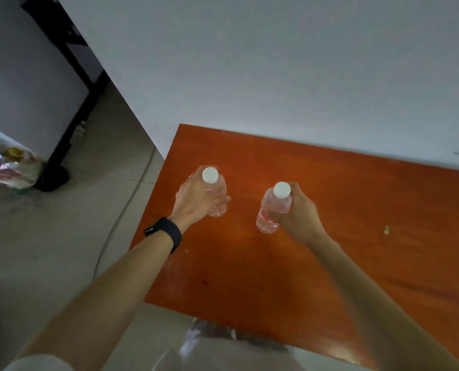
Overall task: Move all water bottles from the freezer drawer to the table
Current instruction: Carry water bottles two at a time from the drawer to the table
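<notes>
We see left hand (196,195) gripping one water bottle (216,194), right hand (298,210) gripping another (272,210), both over the orange table (357,223).

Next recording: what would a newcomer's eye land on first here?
Two clear, white-capped bottles, caps up, over the orange-red table: the left bottle gripped by the left hand, the right bottle by the right hand. Whether they touch the tabletop is unclear. A black wristband on the left wrist stands out too, and the bright table against the pale wall behind it.
</notes>
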The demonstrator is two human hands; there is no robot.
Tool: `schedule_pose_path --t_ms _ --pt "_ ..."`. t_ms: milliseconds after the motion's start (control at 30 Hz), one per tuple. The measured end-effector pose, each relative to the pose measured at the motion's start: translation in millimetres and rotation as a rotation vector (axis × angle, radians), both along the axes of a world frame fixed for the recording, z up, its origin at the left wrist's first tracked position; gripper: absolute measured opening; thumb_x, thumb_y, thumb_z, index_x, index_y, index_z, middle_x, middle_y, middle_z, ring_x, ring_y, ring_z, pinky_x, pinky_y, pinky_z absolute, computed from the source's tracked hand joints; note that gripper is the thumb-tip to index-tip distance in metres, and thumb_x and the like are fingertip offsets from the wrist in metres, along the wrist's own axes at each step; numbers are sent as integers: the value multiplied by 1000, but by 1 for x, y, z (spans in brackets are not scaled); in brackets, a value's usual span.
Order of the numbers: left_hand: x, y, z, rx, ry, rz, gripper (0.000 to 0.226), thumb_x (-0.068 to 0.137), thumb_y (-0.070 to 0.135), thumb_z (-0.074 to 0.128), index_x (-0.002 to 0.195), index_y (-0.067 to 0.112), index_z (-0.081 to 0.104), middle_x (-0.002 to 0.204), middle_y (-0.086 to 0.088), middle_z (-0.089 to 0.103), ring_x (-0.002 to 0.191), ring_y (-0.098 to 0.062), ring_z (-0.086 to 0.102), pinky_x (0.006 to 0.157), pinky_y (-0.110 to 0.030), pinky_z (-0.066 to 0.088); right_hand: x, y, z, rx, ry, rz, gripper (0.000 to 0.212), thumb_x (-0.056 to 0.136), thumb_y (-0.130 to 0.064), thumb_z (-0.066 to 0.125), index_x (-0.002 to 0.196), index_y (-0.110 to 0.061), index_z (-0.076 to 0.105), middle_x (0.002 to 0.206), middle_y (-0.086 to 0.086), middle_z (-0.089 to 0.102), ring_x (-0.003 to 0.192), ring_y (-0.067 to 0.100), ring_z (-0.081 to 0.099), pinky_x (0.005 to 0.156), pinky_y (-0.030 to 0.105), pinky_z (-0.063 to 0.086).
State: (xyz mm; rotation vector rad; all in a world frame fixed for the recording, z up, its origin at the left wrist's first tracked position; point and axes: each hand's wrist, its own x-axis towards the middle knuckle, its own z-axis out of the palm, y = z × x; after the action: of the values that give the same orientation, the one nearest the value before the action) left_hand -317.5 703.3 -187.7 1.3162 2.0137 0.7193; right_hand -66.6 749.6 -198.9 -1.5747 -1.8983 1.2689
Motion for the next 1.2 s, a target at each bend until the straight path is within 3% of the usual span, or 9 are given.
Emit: schedule_pose_path --t_ms 167,400,600,767,867,967,1067,1133,1200 --pt "-35 76 -6 0 -18 -64 67 73 43 87 128 26 53 116 8 65 106 -15 63 92 -37 54 -44 69 -8 113 -93 -9 72 75 -24 86 137 -22 49 137 3 51 120 19 51 95 30 38" --pt "-70 171 -17 36 -61 -184 50 75 43 85 114 27 60 106 10 70 99 -9 67 90 -37 58 -91 157 -18 204 -128 -39 70 73 -38 86 133 -28 52 128 -3 56 106 9 49 91 30 41" --pt "-85 226 -26 49 4 -287 66 75 38 87 129 21 54 120 0 65 109 -20 63 91 -33 52 -120 210 -26 199 -126 -27 69 75 -36 85 133 -28 49 128 -3 58 106 11 55 92 35 48" --pt "-98 253 -40 76 96 -400 73 71 54 84 130 29 48 120 6 63 107 -17 62 85 -31 49 -131 230 -30 180 -51 1 68 77 -38 82 134 -41 44 133 -10 58 108 5 54 90 29 47" --pt "-106 252 -49 42 31 -373 89 64 63 84 137 38 37 128 10 60 110 -13 60 86 -30 50 -132 226 -33 138 -6 -38 72 75 -40 83 133 -50 41 128 -24 55 103 -8 57 84 18 49" --pt "-112 243 -66 4 -105 -292 105 60 63 87 144 41 29 140 9 54 118 -12 57 96 -35 51 -131 215 -43 89 34 -100 81 70 -43 84 126 -65 31 115 -32 59 102 -16 56 68 3 47" --pt "-117 235 -85 -49 -168 -242 113 62 58 90 152 35 25 149 3 48 127 -15 54 105 -42 47 -132 203 -64 11 58 -144 98 70 -36 88 143 -52 24 120 -24 60 106 -8 60 76 9 49" --pt "-118 233 -95 -77 -185 -235 112 65 56 89 154 36 24 152 0 46 128 -18 55 106 -46 48 -134 200 -78 -15 49 -171 93 70 -36 88 142 -48 30 120 -24 61 107 -7 60 83 11 48" --pt "-116 234 -102 -78 -211 -243 106 68 54 88 152 40 26 151 0 48 126 -18 58 105 -46 50 -137 198 -89 -34 39 -231 84 70 -39 88 135 -52 37 114 -28 63 102 -16 57 77 7 46"
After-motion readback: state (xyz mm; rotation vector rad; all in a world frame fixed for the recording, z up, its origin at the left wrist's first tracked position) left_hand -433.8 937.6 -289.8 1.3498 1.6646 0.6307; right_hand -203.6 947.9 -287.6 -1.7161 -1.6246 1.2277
